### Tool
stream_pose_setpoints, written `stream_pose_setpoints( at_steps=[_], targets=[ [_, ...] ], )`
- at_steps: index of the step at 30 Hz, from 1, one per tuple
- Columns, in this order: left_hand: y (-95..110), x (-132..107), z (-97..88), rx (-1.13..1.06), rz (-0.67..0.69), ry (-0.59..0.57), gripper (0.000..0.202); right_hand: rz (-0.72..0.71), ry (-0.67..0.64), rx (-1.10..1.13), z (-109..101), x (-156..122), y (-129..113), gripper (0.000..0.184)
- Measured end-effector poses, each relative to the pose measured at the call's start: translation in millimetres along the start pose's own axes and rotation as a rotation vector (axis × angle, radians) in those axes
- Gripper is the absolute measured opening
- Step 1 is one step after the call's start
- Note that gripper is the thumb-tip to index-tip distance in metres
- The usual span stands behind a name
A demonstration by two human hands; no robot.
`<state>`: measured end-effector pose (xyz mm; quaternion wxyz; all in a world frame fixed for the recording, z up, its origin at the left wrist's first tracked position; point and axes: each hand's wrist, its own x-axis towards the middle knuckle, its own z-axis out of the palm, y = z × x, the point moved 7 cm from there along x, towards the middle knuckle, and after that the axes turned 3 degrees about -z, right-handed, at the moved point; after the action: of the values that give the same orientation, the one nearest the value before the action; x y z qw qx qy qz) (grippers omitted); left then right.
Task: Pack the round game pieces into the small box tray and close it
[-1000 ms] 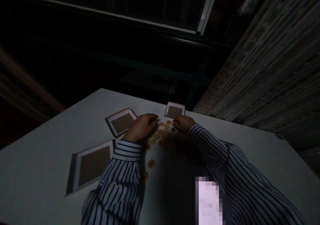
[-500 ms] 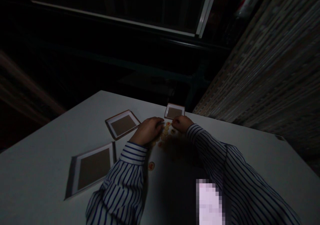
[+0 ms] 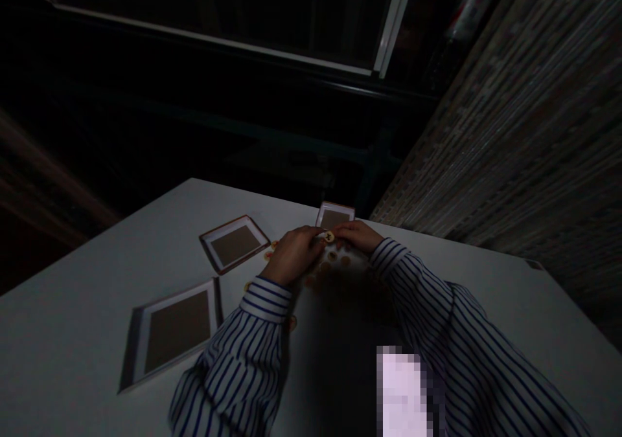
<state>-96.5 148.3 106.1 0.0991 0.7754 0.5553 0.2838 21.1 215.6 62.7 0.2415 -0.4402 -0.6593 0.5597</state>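
My left hand (image 3: 291, 256) and my right hand (image 3: 356, 235) meet fingertip to fingertip over a cluster of small round yellow discs with red marks (image 3: 333, 256) on a white table (image 3: 87, 307). One disc (image 3: 329, 235) sits pinched between the fingertips of both hands. Both hands have curled fingers. Other discs lie under and around the hands, some hidden by my left wrist. Both sleeves are white with dark stripes.
Three shallow square trays with brown insides lie on the table: a large one (image 3: 175, 327) near left, a middle one (image 3: 234, 243) beside my left hand, a small one (image 3: 334, 217) just beyond my fingers. A brick wall (image 3: 510, 145) rises at right. The room is dark.
My hands have drawn together from either side of the discs until their fingertips meet on one disc. The spread of discs looks more bunched under the hands.
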Motion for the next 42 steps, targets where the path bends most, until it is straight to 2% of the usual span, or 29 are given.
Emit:
stream_pose_setpoints(
  at_steps=[4,16,22,31,35,42],
  targets=[
    [3.4,1.0,-2.4,-0.021,-0.007,0.024,0.03,-0.019,-0.01,0.037,5.6,-2.3,-6.0,0.02],
    [6.7,1.8,-3.7,-0.048,0.002,-0.026,0.027,-0.093,-0.042,-0.04,8.6,-8.8,-16.4,0.027],
    [2.1,1.4,-4.1,-0.027,0.016,-0.013,0.03,-0.057,-0.003,-0.053,-0.4,-8.7,-15.7,0.021],
    [-12.2,1.6,-6.2,0.007,-0.089,-0.012,0.03,-0.07,0.049,-0.149,-19.8,-2.9,-1.4,0.022],
    [-18.5,1.3,-5.9,0.016,-0.094,-0.015,0.032,-0.057,0.091,-0.238,-24.8,-0.4,3.9,0.02],
    [-28.5,0.0,-6.8,0.032,-0.099,-0.021,0.034,-0.067,0.111,-0.578,-26.6,2.5,9.1,0.021]
  ],
)
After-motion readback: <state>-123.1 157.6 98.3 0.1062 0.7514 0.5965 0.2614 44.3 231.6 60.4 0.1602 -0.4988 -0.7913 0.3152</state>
